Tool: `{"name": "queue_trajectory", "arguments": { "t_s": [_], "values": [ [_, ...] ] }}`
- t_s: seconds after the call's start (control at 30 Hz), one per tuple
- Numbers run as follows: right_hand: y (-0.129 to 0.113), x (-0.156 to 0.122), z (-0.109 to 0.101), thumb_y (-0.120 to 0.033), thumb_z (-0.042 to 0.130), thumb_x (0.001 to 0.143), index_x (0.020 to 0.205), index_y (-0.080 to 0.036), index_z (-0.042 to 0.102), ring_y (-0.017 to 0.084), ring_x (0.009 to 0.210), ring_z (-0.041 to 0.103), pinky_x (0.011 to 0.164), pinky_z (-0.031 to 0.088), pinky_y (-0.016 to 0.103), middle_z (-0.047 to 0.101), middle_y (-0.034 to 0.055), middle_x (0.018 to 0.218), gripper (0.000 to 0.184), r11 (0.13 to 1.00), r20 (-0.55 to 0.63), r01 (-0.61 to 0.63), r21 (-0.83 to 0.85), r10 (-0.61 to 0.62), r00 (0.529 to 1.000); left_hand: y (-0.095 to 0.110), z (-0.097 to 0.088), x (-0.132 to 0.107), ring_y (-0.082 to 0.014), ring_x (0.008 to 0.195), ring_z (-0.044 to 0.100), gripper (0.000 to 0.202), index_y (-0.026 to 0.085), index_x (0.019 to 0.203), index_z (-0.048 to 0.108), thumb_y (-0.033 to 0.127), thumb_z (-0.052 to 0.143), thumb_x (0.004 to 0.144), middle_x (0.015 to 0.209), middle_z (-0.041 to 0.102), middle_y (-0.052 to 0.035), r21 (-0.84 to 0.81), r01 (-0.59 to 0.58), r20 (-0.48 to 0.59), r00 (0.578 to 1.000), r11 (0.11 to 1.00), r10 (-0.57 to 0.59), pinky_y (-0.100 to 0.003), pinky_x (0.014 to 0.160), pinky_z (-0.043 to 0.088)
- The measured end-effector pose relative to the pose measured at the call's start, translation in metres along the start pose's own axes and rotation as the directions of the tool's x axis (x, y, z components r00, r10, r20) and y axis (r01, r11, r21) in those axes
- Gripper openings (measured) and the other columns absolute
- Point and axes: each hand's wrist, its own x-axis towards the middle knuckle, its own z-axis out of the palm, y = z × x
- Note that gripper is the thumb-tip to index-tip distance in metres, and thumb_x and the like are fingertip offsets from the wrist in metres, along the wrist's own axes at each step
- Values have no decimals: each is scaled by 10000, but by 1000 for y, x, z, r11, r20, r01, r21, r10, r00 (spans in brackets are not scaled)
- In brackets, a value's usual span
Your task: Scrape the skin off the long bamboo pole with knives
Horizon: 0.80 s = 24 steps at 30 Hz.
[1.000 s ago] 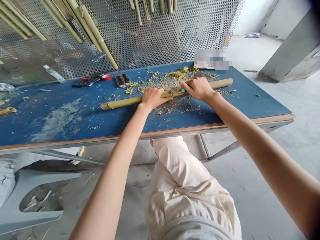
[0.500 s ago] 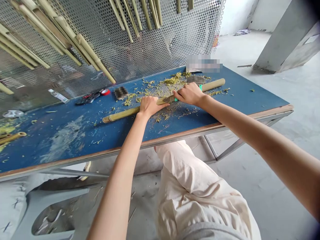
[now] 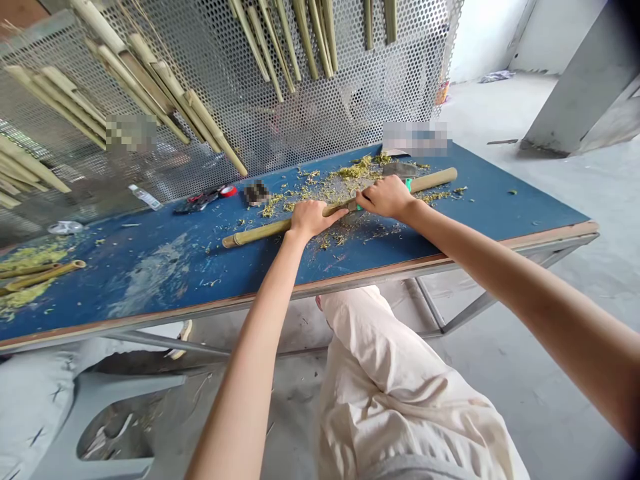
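From here, the left hand (image 3: 310, 218) wraps over the bamboo pole (image 3: 265, 232), which slants from eight to two o'clock within the table's (image 3: 520, 215) edges. The right hand (image 3: 385, 195) closes round a green-handled tool (image 3: 409, 185). Blue surface stretches towards three; shavings (image 3: 357, 169) crowd twelve.

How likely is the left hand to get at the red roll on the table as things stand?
Probably not while the left hand grips the bamboo pole. Once freed, it likely could: only a blurred item and shavings lie on the way to the red roll.
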Motion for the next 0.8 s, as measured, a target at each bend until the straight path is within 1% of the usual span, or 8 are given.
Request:
{"name": "queue_trajectory", "arguments": {
  "t_s": [0.23, 0.43, 0.6, 0.8],
  "values": [
    [-3, -2, -1, -436, 204, 1015, 1016, -85, 803, 366, 893, 663, 722, 351, 405, 757, 246, 922, 694, 999, 1, -40, 0, 40, 999, 2, -1, 0, -315, 824, 703, 881, 155, 833, 768, 923, 337, 825, 861, 758, -188, 24, 15, 22, 1000, 1000, -16, -363, 681, 399],
    [2, -1, 3, -481, 197, 1010, 996, -115, 809, 351, 875, 654, 721, 350, 400, 757, 222, 881, 713, 999, -25, -28, 23, 29, 999, 3, -2, 1, -329, 872, 706, 850, 160, 867, 780, 917, 396, 811, 885, 760, -189, 8, 31, 49, 998, 999, -32, -364, 704, 419],
    [4, 1, 6, -493, 178, 1003, 1010, -101, 806, 353, 834, 636, 702, 343, 403, 741, 221, 811, 740, 999, -60, -9, 52, 12, 998, 3, -2, 2, -324, 868, 703, 873, 150, 870, 784, 906, 349, 839, 893, 758, -200, 18, 27, 48, 998, 999, -28, -367, 706, 416],
    [0, -1, -1, -430, 177, 1007, 983, -108, 800, 342, 845, 639, 703, 325, 399, 745, 230, 867, 702, 999, -8, -23, 41, 23, 1000, 3, -1, 3, -310, 822, 701, 908, 148, 843, 784, 909, 290, 852, 878, 760, -200, 30, 19, 54, 998, 999, -21, -365, 689, 407]
  ]
}}
